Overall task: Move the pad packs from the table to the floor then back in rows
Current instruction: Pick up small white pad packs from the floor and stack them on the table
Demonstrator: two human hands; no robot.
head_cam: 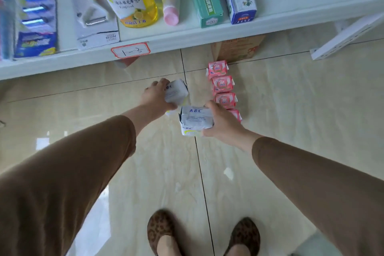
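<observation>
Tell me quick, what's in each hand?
Left hand: grips a white pad pack.
Right hand: grips a white ABC pad pack.

Glossy beige tiled floor (291,110), dark grout lines; white shelf (187,37) across top; cardboard box (236,49) beneath

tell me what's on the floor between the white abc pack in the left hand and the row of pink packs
Nothing lies there: the head view shows only bare tile and a dark grout line between the white ABC pack gripped by the left hand and the row of pink packs.
</observation>
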